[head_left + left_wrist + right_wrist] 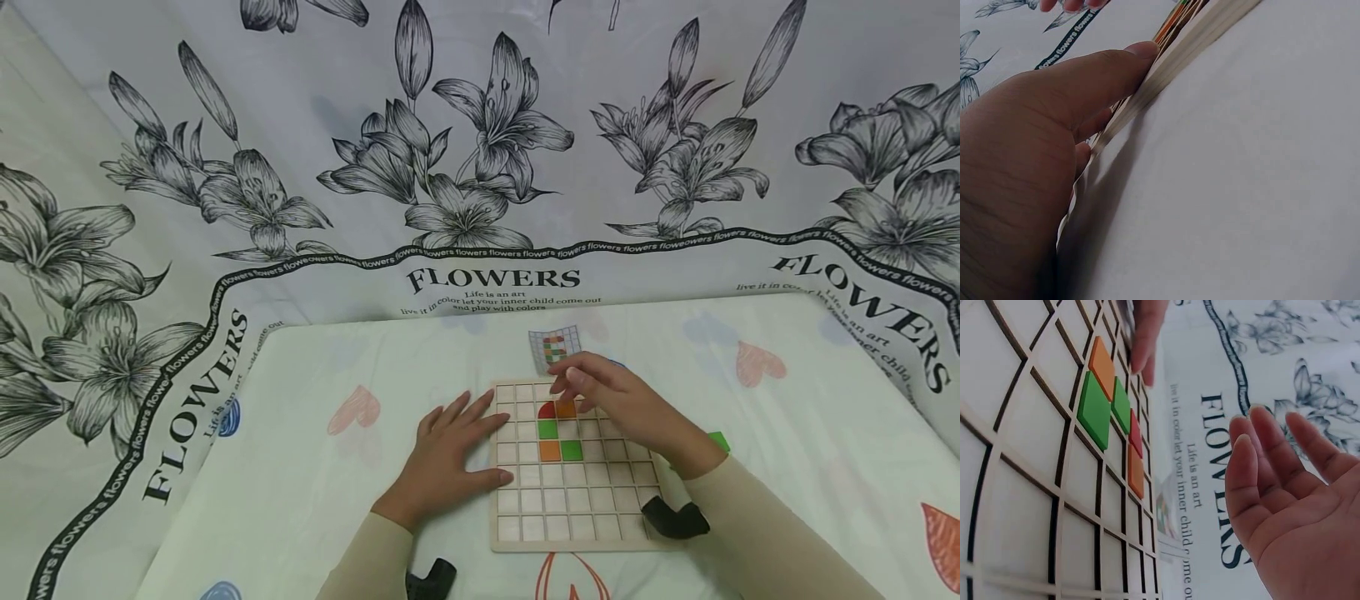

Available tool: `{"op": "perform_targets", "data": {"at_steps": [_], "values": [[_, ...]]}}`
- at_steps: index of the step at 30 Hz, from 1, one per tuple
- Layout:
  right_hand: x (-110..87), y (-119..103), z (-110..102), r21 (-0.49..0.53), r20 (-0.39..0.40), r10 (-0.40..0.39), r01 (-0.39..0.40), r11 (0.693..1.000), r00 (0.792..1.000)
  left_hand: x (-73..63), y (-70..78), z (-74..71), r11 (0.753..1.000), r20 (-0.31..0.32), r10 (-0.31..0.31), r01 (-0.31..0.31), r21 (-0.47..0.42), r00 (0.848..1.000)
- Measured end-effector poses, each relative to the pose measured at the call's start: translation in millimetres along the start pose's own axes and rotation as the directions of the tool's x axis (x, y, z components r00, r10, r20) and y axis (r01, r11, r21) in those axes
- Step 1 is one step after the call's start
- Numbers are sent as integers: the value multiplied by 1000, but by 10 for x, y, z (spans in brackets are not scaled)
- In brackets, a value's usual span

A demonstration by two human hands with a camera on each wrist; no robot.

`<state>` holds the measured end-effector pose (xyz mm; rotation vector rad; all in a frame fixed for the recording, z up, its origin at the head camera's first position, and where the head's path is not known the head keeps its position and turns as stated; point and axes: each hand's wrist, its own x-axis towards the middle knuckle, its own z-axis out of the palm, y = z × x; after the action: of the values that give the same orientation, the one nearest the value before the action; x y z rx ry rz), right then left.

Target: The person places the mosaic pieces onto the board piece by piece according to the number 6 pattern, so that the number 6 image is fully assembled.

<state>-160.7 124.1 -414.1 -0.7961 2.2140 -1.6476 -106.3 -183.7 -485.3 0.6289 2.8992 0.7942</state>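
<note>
A wooden grid board (528,529) lies on the cloth. My left hand (453,450) rests at its left edge with fingers spread and the thumb (1138,53) on the rim. Above the board's upper part hovers my right hand (618,404); its fingers are loosely bent, and the right wrist view shows nothing in them. Within the grid sit a red tile (547,411) with a rounded corner, an orange tile (1135,472) beside it, a green tile (548,429) below the red one, then a lower orange tile (550,451) and another green tile (572,451) side by side.
Behind the board lies a small pattern card (542,353) with a coloured grid, partly covered by the right hand. A green piece (720,440) shows beside the right wrist. Flower-printed cloth (495,150) hangs behind the table.
</note>
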Motion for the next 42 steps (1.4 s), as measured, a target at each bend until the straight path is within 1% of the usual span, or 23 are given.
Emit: {"op": "perform_targets", "data": {"at_steps": [5, 10, 16, 21, 28, 35, 38, 40, 42], "values": [[-145, -31, -78, 14, -10, -29, 29, 999, 1000, -2, 7, 0, 1000, -15, 20, -20, -10, 1000], [-295, -22, -171, 19, -3, -84, 84, 996, 996, -12, 13, -6, 1000, -14, 12, -13, -21, 1000], [-488, 6, -307, -11, 0, -121, 121, 993, 993, -20, 16, -7, 1000, -9, 0, 0, -22, 1000], [-630, 46, -432, -36, -25, -145, 144, 989, 989, -20, 20, -8, 1000, -16, 6, -6, -19, 1000], [-829, 115, -572, -54, -78, -110, 106, 993, 991, -12, 11, 2, 1000, -20, 11, -11, -12, 1000], [-1022, 248, -682, -65, -143, -92, 84, 994, 985, -15, -20, 22, 1000, -17, 5, -5, -6, 1000], [-1093, 328, -732, -89, -180, -63, 48, 995, 982, -14, -21, 24, 1000, -17, 5, -5, -5, 1000], [-1141, 379, -762, -130, -210, -24, -3, 992, 977, -12, -20, 25, 1000, -16, 3, -3, -1, 1000], [-1188, 437, -797, -179, -241, 16, -61, 982, 970, -8, -21, 27, 1000, -15, 2, -2, 3, 1000]]}}
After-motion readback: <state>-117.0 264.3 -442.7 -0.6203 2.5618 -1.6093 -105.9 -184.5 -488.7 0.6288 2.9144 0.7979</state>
